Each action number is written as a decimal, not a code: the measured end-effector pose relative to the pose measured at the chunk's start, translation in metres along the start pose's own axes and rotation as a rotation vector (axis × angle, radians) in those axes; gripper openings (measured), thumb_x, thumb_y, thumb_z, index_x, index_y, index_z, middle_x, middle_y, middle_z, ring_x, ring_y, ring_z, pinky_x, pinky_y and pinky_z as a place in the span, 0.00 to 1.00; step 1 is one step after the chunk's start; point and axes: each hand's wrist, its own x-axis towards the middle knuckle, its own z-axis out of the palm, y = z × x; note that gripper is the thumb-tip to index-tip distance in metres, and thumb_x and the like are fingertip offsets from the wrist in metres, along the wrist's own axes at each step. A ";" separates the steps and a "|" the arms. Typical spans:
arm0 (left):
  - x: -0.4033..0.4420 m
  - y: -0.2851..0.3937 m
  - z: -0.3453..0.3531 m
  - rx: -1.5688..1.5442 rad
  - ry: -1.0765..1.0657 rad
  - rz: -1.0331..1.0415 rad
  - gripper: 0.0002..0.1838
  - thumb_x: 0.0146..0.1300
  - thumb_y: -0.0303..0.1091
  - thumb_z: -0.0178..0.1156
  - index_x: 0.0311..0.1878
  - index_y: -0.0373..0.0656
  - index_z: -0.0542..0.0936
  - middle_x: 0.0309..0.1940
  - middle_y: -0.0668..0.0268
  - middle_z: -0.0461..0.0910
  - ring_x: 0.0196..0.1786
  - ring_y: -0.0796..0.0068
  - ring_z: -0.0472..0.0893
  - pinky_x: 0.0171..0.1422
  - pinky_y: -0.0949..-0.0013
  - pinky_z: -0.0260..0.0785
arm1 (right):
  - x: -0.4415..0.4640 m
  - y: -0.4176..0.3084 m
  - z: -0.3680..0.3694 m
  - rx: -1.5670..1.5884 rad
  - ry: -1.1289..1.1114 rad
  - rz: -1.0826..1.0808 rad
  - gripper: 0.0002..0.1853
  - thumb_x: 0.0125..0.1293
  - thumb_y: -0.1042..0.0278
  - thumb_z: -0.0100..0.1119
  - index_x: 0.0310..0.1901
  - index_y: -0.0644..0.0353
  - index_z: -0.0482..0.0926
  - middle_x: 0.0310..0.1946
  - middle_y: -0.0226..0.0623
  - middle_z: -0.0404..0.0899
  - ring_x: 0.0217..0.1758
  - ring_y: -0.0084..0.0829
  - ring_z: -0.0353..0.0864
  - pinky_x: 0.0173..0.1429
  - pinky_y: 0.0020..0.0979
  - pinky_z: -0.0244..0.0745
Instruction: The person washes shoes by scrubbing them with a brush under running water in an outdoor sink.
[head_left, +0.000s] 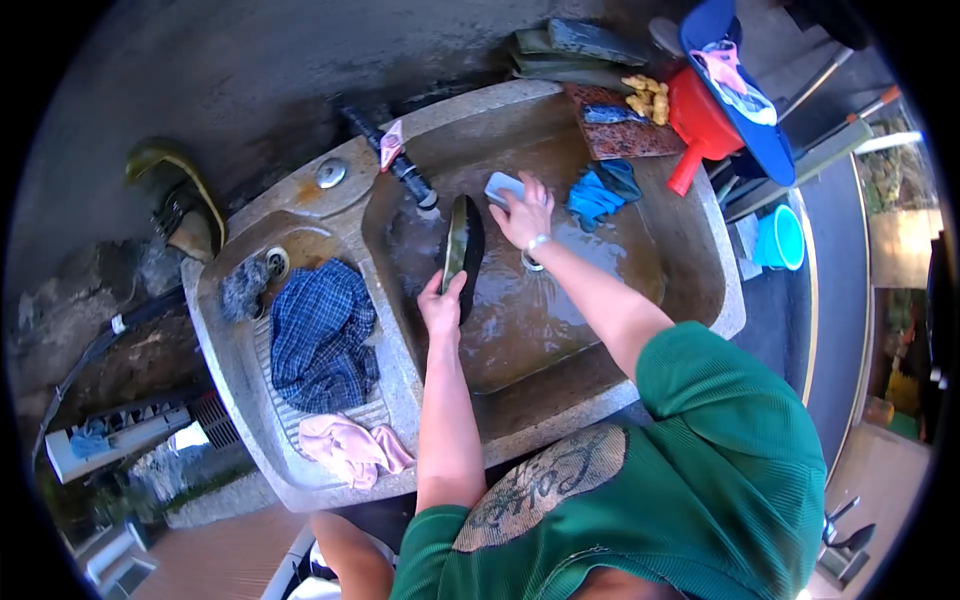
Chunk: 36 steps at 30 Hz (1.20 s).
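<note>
My left hand (443, 303) grips the lower end of a dark shoe (464, 245) with an olive-green sole edge, held on its side in the right basin of the stone sink (700, 250). Just right of the shoe's upper end, my right hand (528, 212) is closed on a pale blue, flat block (503, 188); I cannot tell if it is a brush or a soap bar. The block and the shoe are apart. Brownish water lies in the basin under both hands. A black tap hose (405, 175) with a pink cloth tied on ends near the shoe.
A blue cloth (600, 195) lies right of my right hand. Checked fabric (322, 330) and a pink cloth (352, 450) lie on the left washboard. At the back right stand a red dipper (702, 120) and ginger (648, 100). Another shoe (190, 215) leans left of the sink.
</note>
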 end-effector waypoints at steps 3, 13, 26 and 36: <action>-0.008 -0.001 0.004 0.491 0.132 0.380 0.21 0.49 0.30 0.69 0.49 0.37 0.78 0.40 0.61 0.82 0.39 0.67 0.80 0.49 0.68 0.70 | -0.002 -0.030 -0.015 0.706 -0.103 0.290 0.31 0.59 0.43 0.55 0.61 0.50 0.66 0.60 0.40 0.64 0.63 0.41 0.62 0.51 0.53 0.68; 0.001 0.106 0.025 1.088 -0.005 0.244 0.19 0.50 0.39 0.63 0.45 0.42 0.78 0.39 0.55 0.80 0.47 0.54 0.79 0.51 0.58 0.69 | 0.016 -0.051 -0.034 1.901 -0.187 0.890 0.27 0.62 0.71 0.56 0.62 0.54 0.58 0.50 0.43 0.71 0.46 0.38 0.78 0.39 0.46 0.78; 0.020 0.066 0.059 0.975 0.099 0.611 0.22 0.55 0.25 0.54 0.56 0.37 0.71 0.40 0.51 0.79 0.47 0.53 0.78 0.53 0.54 0.67 | -0.035 -0.026 -0.034 1.865 -0.302 1.189 0.23 0.69 0.59 0.49 0.61 0.45 0.53 0.55 0.45 0.68 0.52 0.50 0.75 0.49 0.58 0.75; 0.031 0.131 0.011 1.434 0.125 0.261 0.13 0.55 0.30 0.56 0.45 0.42 0.72 0.43 0.52 0.76 0.51 0.53 0.76 0.52 0.58 0.71 | 0.037 0.006 -0.041 1.536 -0.585 0.852 0.27 0.65 0.45 0.52 0.61 0.44 0.61 0.45 0.31 0.77 0.41 0.32 0.81 0.38 0.45 0.79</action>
